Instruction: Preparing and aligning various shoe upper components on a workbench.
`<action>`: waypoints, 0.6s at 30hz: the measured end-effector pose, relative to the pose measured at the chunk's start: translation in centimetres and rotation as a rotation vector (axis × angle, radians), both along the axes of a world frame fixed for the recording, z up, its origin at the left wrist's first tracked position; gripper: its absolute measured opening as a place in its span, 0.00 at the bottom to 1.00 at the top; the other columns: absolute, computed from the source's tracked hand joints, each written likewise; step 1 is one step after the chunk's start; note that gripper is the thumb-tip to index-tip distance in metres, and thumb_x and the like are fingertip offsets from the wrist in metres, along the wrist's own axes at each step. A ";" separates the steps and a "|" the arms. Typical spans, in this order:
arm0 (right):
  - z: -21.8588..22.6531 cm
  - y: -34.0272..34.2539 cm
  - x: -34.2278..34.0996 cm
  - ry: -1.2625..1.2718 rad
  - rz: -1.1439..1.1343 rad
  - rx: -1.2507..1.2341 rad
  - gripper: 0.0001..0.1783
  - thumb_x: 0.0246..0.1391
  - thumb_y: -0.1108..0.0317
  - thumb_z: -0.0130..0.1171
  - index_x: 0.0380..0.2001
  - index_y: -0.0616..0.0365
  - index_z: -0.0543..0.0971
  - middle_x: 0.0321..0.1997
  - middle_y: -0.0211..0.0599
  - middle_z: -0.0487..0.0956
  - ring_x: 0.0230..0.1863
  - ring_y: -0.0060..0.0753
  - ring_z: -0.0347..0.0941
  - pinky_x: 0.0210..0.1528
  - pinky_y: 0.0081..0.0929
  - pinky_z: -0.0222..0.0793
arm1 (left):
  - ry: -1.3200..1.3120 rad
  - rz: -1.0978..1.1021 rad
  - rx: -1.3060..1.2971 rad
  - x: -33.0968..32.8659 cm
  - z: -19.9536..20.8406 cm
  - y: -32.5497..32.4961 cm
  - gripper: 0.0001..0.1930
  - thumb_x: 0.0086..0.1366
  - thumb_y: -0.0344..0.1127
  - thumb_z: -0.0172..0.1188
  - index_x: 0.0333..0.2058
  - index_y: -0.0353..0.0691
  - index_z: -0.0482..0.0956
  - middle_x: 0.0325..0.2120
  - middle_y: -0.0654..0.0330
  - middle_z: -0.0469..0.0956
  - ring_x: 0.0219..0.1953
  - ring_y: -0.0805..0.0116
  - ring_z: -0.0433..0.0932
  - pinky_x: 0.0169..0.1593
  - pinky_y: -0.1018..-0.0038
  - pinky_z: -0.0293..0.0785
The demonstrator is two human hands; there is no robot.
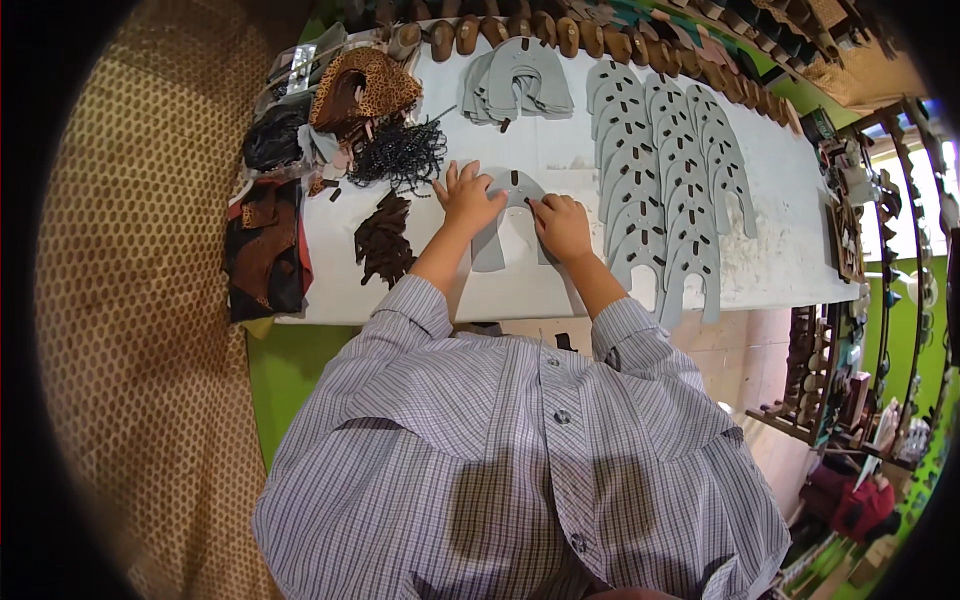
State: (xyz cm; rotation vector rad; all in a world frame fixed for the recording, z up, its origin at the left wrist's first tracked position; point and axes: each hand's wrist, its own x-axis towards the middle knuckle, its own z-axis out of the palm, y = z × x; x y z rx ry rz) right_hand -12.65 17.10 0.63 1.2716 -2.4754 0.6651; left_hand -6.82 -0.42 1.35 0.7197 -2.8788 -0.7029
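Note:
A grey horseshoe-shaped cut piece (505, 222) lies flat on the white table (780, 265) right in front of me. My left hand (466, 198) presses on its left arm, fingers spread. On its right arm rests my right hand (561, 228), fingers curled down onto the material. A small dark tab (514, 179) sits at the top of the piece, between my hands. Nothing is lifted off the table.
Rows of overlapping grey cut pieces (665, 175) lie to the right, and a grey stack (518, 88) at the back. Dark brown bits (385, 240), a black tangle (400, 152), a leopard-print piece (362, 88) and fabric (262, 245) fill the left. Shoe lasts (500, 30) line the far edge.

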 end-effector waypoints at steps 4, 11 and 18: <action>-0.2 0.1 0.3 0.005 -0.025 0.025 0.10 0.45 0.66 0.56 0.34 0.48 0.79 0.29 0.26 0.73 0.34 0.31 0.69 0.37 0.33 0.64 | 0.029 -0.083 0.034 -0.4 -0.4 -0.9 0.19 0.51 0.52 0.58 0.34 0.44 0.81 0.58 0.58 0.61 0.64 0.50 0.43 0.60 0.39 0.31; -0.1 0.0 0.2 0.036 -0.018 0.058 0.11 0.45 0.66 0.57 0.35 0.48 0.79 0.31 0.27 0.73 0.36 0.32 0.69 0.38 0.33 0.63 | 0.079 -0.247 0.067 -1.2 -1.0 -2.1 0.21 0.51 0.53 0.60 0.34 0.41 0.81 0.57 0.58 0.63 0.64 0.48 0.44 0.62 0.44 0.34; 1.0 0.7 1.9 -0.118 -0.005 -0.021 0.15 0.46 0.65 0.56 0.40 0.53 0.78 0.34 0.34 0.73 0.39 0.36 0.69 0.41 0.34 0.64 | 0.129 -0.351 0.109 -1.6 -2.0 -2.1 0.22 0.51 0.51 0.61 0.33 0.35 0.80 0.54 0.58 0.67 0.62 0.46 0.51 0.61 0.55 0.45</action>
